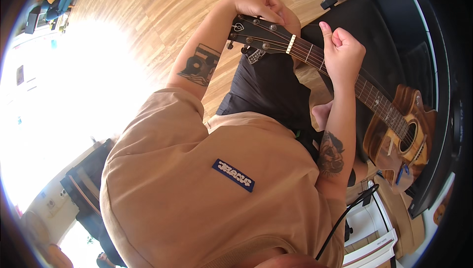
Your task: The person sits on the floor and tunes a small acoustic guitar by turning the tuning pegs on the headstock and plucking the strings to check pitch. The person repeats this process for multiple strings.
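Guitar (pixel 377 101) runs diagonally across our view: dark headstock (pixel 256 34) at upper centre, white nut (pixel 290 44) below it to the right, body (pixel 379 139) at lower right, against a black surface (pixel 372 26).

Left hand (pixel 264 6): we have the forearm angled up from the left side, then the wrist bent over to the right at the top, so the hand sits along the far edge of the headstock. Its fingers curl down beside the tuners there (fingertips partly hidden, so we can't tell whether they're clamped on a peg).

Right hand (pixel 343 51): forearm rises almost vertically from lower right, wrist crossing in front of the neck. Fingers are folded into a fist, thumb straight up, just off the neck's far edge beyond the nut. We can't tell whether a string is pinched in it; too fine to see at this size. Contact with the fretboard isn't clear either.

Around that: a small blue item (pixel 403 170) on the guitar body near the bridge, our tan shirt (pixel 197 189) across the foreground, dark shorts (pixel 266 88) under the headstock end, wood floor (pixel 143 2) behind.
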`<state>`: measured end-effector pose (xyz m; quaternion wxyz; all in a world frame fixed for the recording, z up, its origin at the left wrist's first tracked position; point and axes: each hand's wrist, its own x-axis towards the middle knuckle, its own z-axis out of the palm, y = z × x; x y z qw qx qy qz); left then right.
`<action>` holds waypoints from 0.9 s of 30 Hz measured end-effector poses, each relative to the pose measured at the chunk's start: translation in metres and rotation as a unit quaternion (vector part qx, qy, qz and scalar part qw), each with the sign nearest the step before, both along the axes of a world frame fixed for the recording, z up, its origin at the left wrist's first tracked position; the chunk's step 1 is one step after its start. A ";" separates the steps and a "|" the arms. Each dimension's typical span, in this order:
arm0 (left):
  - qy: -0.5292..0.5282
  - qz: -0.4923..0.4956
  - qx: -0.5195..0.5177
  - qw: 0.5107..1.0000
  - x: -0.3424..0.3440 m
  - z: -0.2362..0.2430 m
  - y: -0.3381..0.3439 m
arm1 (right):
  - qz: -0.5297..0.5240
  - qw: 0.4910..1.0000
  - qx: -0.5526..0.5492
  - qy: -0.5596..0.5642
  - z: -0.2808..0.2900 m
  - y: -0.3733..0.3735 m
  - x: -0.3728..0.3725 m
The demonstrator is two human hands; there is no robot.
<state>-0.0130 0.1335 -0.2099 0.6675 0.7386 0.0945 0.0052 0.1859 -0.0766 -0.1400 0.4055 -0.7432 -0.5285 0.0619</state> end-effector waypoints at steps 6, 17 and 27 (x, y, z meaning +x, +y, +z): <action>-0.029 -0.040 -0.092 0.995 0.000 0.011 0.001 | -0.012 0.999 -0.031 0.014 0.003 -0.002 0.011; 0.030 -0.039 -0.050 0.998 0.001 0.012 0.000 | -0.075 0.994 -0.056 -0.050 0.009 -0.028 0.069; 0.101 -0.014 -0.084 0.991 0.004 0.022 -0.008 | -0.117 0.989 -0.045 -0.085 0.011 -0.055 0.111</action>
